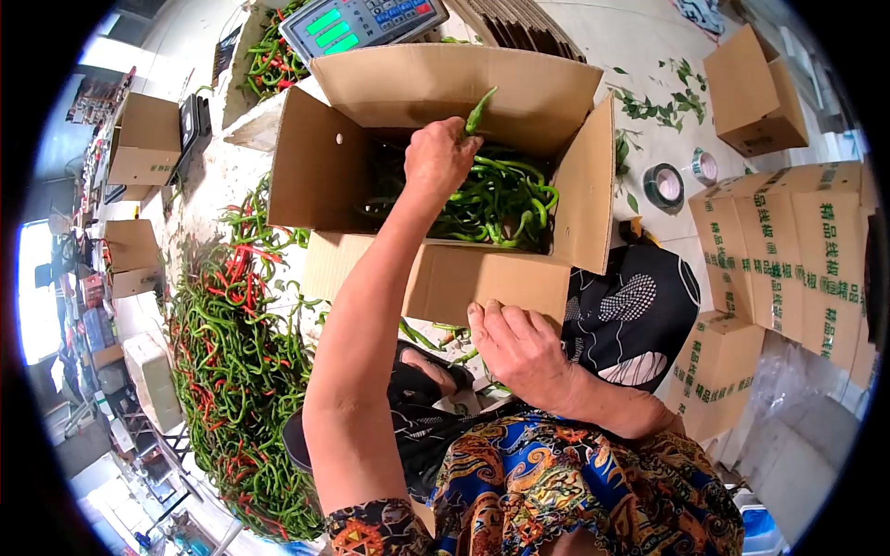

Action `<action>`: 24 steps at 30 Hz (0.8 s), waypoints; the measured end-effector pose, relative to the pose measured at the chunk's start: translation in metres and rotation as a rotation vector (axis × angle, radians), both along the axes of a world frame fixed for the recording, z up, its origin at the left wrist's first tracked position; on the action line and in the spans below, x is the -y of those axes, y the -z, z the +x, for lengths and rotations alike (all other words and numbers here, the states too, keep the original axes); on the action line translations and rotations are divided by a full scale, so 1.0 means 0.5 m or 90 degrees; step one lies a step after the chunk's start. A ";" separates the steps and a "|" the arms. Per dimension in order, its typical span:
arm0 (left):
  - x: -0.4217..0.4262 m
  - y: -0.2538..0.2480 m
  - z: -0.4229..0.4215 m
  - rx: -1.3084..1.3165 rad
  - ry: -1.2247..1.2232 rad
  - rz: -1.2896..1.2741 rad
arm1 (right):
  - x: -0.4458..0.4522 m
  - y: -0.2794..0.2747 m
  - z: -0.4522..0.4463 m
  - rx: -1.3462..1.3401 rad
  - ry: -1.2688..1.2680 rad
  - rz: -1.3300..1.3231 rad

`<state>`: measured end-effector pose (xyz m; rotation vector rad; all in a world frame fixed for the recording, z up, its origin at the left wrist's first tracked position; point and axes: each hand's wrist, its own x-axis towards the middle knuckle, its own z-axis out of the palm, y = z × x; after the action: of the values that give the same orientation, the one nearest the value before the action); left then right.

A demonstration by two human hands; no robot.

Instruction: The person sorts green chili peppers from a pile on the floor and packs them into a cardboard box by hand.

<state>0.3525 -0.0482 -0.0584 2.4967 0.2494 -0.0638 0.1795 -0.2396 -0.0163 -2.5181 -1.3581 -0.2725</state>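
Observation:
My left hand (440,159) is closed around a green chili pepper (480,111), whose end sticks up past the fingers. It is above an open cardboard box (454,88) with its flaps spread outward. Inside the box lies a heap of long green chili peppers (501,204); my forearm and hand hide part of it. My right hand (524,352) is at the outer edge of the near flap (487,281), with bent fingers gripping it. The right thumb is hard to make out.
A large pile of green and red chilies (236,389) lies at the left. A digital scale (362,28) stands beyond the box. Tape rolls (663,187), scattered leaves (663,107) and an open carton (756,93) are at the right, above stacked taped cartons (788,259).

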 end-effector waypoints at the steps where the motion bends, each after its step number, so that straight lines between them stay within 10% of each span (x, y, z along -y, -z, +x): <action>1: 0.008 -0.006 -0.002 0.029 0.006 0.001 | 0.000 0.000 0.001 -0.012 0.001 0.006; 10: -0.063 -0.250 -0.082 0.283 -0.107 -0.706 | -0.007 0.002 0.007 -0.038 0.036 0.007; 16: -0.143 -0.065 -0.170 -0.110 -0.002 -0.218 | -0.005 0.009 0.007 -0.051 0.035 0.021; 24: -0.299 -0.201 -0.417 0.048 -0.300 -0.361 | -0.010 -0.013 0.050 -0.013 0.096 0.119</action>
<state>0.1439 0.1011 0.0420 1.8254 0.6774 0.1350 0.2043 -0.2349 -0.0097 -2.4608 -1.0831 -0.3848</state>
